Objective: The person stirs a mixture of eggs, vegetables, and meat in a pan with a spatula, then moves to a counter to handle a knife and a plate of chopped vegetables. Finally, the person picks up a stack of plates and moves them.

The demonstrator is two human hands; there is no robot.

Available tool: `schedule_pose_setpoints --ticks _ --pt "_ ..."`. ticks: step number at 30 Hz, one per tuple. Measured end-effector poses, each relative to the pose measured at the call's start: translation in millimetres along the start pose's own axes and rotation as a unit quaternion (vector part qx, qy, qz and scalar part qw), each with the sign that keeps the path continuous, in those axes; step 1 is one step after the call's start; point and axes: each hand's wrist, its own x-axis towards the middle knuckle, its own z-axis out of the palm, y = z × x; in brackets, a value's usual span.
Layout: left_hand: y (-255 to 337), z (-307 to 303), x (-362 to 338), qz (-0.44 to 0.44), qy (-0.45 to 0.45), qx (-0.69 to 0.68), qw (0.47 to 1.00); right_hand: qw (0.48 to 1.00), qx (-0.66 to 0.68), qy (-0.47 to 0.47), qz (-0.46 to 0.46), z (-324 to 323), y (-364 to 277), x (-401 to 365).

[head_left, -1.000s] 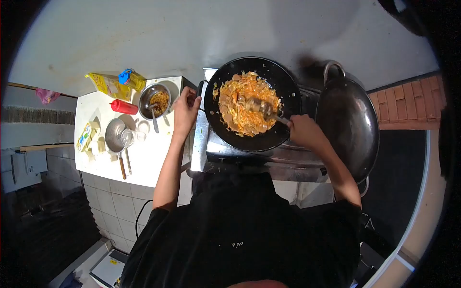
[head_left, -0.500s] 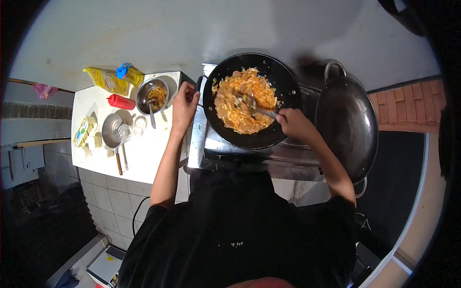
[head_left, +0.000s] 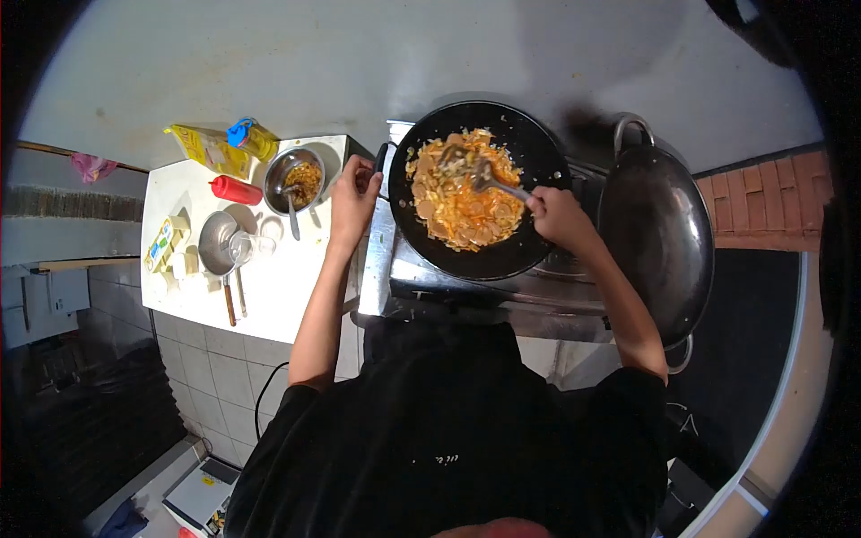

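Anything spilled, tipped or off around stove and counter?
Only the red bottle lies on its side on the white counter, beside the steel bowl; no leak visible. The food sits inside the wok, which the left hand grips while the right hand holds the spatula. Nothing else stands out.

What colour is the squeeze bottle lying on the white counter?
Red. The plastic squeeze bottle shows best in the head view.
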Motion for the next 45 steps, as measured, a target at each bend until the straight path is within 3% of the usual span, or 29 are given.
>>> schedule_pose_setpoints --ticks 1,4,11,13,17,19,22,27,29,33,37,39,42,43,45 --pt "2.1 -1.3 -0.5 -0.016 -0.008 0.004 1.000 1.000 0.003 0.000 -0.004 -0.1 5.5 -0.7" --pt "0.8 0.2 0.0 -0.006 -0.004 0.008 1.000 0.986 -0.149 -0.022 0.070 -5.8 5.3 -26.3" --pt "-1.2 0.3 0.9 -0.002 -0.017 0.008 1.000 0.995 -0.051 -0.082 0.021 -6.4 -0.1 -10.6" --pt "1.3 -2.7 1.0 -0.022 -0.018 0.003 1.000 0.995 -0.088 0.011 0.038 -6.2 0.2 -7.2" --pt "-4.3 -0.3 2.9 -0.013 -0.004 -0.004 1.000 0.984 -0.161 -0.015 0.072 -4.3 4.5 -28.6" --pt "-4.7 1.0 3.3 -0.012 -0.006 -0.013 1.000 0.994 -0.078 -0.080 0.019 -3.9 1.6 -31.5" --pt "-7.4 0.3 3.5 -0.033 -0.024 -0.039 0.998 0.998 0.002 -0.059 -0.002 1.0 5.7 -8.1" --pt "-4.3 -2.0 0.8 -0.027 -0.009 -0.026 0.999 0.995 -0.085 0.012 0.053 -4.2 17.3 -17.5" --pt "-6.8 0.8 2.6 -0.015 -0.007 -0.022 1.000 0.987 -0.107 -0.101 0.064 -11.8 16.8 -25.1" --pt "-2.6 0.3 2.6 -0.026 -0.014 -0.003 1.000 0.994 -0.024 -0.096 0.037 -11.6 5.3 -16.8" --pt "-0.1 -0.8 1.0 -0.016 -0.001 0.005 1.000 0.993 -0.099 -0.019 0.069 -12.3 12.2 -10.9" --pt "-0.5 -0.7 1.6 -0.020 0.000 0.010 1.000 0.982 -0.127 -0.122 0.070 -16.5 15.2 -17.6" --pt "2.5 0.5 2.5 -0.023 -0.005 0.014 1.000 0.991 -0.056 -0.124 0.006 -15.0 6.6 -13.0" --pt "3.5 0.6 2.1 -0.024 -0.007 0.015 1.000 0.991 -0.056 -0.123 0.009 -15.1 10.2 -8.7" --pt "4.4 0.6 0.9 -0.018 -0.004 0.006 1.000 0.999 -0.018 -0.032 0.021 -12.2 14.4 0.5"
